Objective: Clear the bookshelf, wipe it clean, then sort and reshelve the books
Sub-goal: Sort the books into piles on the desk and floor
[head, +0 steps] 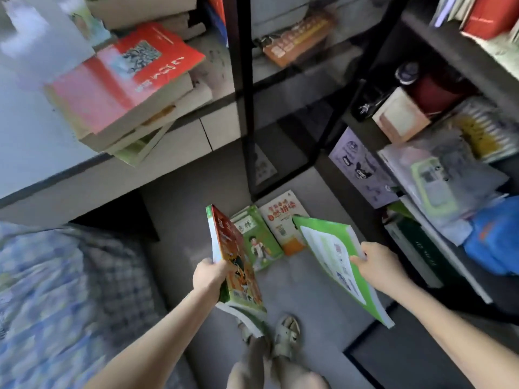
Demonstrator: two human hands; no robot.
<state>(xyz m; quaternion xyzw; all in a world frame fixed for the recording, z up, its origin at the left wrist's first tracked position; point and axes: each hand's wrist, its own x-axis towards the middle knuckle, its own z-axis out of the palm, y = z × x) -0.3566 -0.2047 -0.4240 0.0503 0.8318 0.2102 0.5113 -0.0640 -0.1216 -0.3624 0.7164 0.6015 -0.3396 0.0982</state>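
My left hand (209,277) grips an orange-and-green picture book (238,265) by its spine edge, held upright over the floor. My right hand (377,266) pinches the edge of a green-covered book (334,255), tilted with its back cover facing up. Two more books lie flat on the grey floor beyond them: a green one (259,240) and a white-and-orange one (283,217). The dark bookshelf (365,108) stands to the right, its shelves still holding books, folders and a purple cartoon-print booklet (362,167).
A stack of books topped by a red one (126,80) overhangs the white desk (33,136) at the left. A blue patterned bed cover (56,290) fills the lower left. My feet in sandals (286,332) stand on the floor below the books. A blue bag (494,240) sits on a lower shelf.
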